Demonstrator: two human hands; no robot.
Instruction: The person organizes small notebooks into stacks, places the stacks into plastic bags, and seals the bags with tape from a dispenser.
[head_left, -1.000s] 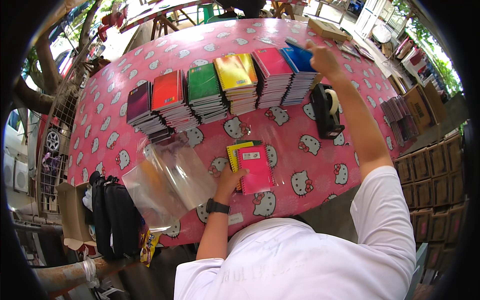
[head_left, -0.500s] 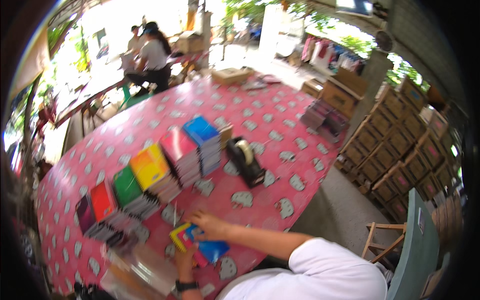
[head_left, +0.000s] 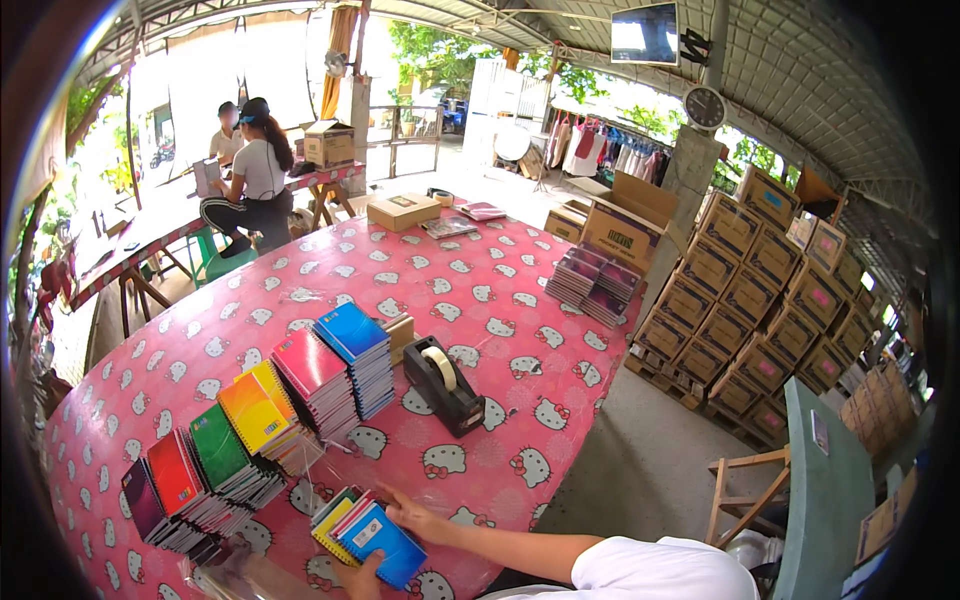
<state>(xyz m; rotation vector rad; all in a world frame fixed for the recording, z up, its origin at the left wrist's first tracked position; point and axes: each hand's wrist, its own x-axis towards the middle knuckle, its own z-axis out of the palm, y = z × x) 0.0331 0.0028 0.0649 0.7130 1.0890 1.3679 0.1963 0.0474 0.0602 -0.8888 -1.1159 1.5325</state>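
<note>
the right hand (head_left: pixel 415 520) lies flat, fingers spread, on a small fanned stack of notebooks (head_left: pixel 365 535) with a blue one on top, at the near edge of the counter (head_left: pixel 480 290). the left hand (head_left: pixel 362 578) comes up from below the stack, its fingers curled around the stack's near edge, so both hands grip the same notebooks; how tightly the left one closes cannot be told, since most of it is cut off at the lower edge. just left of the hands lies a clear plastic sleeve (head_left: pixel 250 575), touching the stack's side. beyond the hands, a row of notebook piles runs across the pink patterned cloth: purple (head_left: pixel 145 500) farthest left, then red (head_left: pixel 180 480), green (head_left: pixel 225 460), yellow (head_left: pixel 260 410), pink (head_left: pixel 312 370) and blue (head_left: pixel 355 340). to the right of that row, ahead of the right hand, stands a black tape dispenser (head_left: pixel 445 385). farther off on the counter are more dark piles (head_left: pixel 595 285) and a flat brown box (head_left: pixel 403 211). well beyond, two people sit at another table (head_left: pixel 140 235), and cardboard cartons (head_left: pixel 745 290) are stacked off to the right.
</note>
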